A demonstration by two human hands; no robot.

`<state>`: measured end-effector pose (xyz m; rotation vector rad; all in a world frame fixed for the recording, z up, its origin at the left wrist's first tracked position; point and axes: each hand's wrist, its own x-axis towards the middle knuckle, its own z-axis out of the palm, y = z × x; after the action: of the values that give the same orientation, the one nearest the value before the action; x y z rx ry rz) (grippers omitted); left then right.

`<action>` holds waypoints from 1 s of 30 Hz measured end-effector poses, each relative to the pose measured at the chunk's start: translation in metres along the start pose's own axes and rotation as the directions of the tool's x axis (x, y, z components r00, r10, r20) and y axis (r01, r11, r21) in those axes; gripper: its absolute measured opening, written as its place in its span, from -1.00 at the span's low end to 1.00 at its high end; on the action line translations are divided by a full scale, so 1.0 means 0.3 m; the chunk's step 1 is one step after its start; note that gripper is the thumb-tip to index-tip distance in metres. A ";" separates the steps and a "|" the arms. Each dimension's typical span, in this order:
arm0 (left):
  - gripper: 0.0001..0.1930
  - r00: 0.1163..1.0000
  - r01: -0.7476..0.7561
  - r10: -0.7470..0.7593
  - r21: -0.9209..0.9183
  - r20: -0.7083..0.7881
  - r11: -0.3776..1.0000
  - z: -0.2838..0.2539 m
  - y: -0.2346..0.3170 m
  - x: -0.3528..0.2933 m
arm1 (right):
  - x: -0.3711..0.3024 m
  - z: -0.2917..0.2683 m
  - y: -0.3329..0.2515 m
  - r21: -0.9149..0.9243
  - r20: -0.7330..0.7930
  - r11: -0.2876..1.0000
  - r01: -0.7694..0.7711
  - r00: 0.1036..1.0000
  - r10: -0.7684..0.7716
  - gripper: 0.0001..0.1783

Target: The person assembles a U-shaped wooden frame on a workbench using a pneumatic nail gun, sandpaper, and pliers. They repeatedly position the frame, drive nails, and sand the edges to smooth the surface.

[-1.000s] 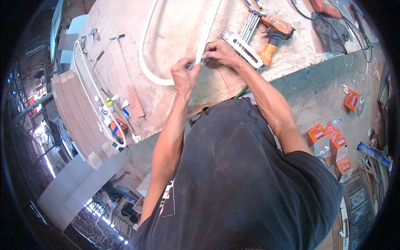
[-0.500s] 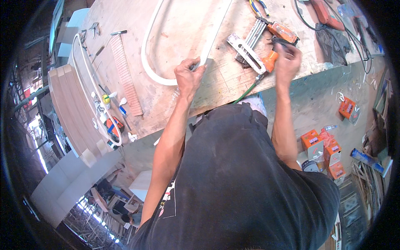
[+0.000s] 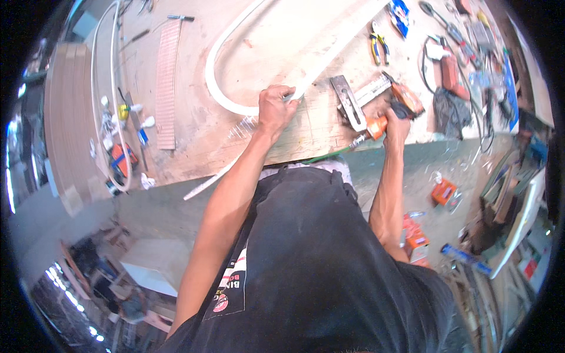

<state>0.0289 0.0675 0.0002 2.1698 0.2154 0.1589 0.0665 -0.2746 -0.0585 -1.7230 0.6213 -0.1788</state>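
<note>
A long white strip (image 3: 336,56) lies on the wooden workbench, bent into a rounded loop. My left hand (image 3: 275,112) is closed on it at the near end of the loop, fingers pinched together. A thin pale end of strip (image 3: 213,178) shows beside my left forearm, past the bench edge. To the right, an orange-and-black nail gun (image 3: 376,125) with a metal magazine rests on the bench. My right hand (image 3: 397,128) is wrapped round its handle; the fingertips are partly hidden. A green air hose (image 3: 331,156) runs near the gun along the bench edge.
Yellow-and-blue pliers (image 3: 378,47) and a blue packet (image 3: 399,17) lie beyond the gun. A red power tool (image 3: 452,75), cables and a dark plastic bag (image 3: 452,112) are farther right. A pinkish slatted strip (image 3: 168,85) lies left. Orange boxes (image 3: 443,192) sit on the floor.
My right hand has gone from a blurred reach over the nail gun to a grip on its handle, and the gun has turned slightly. My left hand stays on the strip; the view has shifted.
</note>
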 end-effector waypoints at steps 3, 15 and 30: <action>-0.76 0.999 -0.019 0.019 -0.009 -0.028 1.000 -0.005 0.014 -0.001 | -0.047 -0.065 -0.062 0.075 -0.067 0.996 0.058 0.996 -0.053 -0.81; -0.77 0.999 0.047 -0.047 -0.005 -0.014 0.999 0.010 0.019 -0.014 | -0.107 -0.154 -0.371 -0.130 -0.046 0.989 0.071 0.996 -0.077 -0.67; -0.76 0.998 0.064 -0.064 0.038 -0.024 0.997 0.028 0.009 -0.015 | -0.132 0.013 -0.759 -0.476 0.507 0.834 0.278 0.862 0.002 -0.50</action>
<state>0.0265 0.0583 -0.0025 2.1977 0.3032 0.1445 0.1045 -0.2239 0.1638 -2.2519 0.1543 0.3654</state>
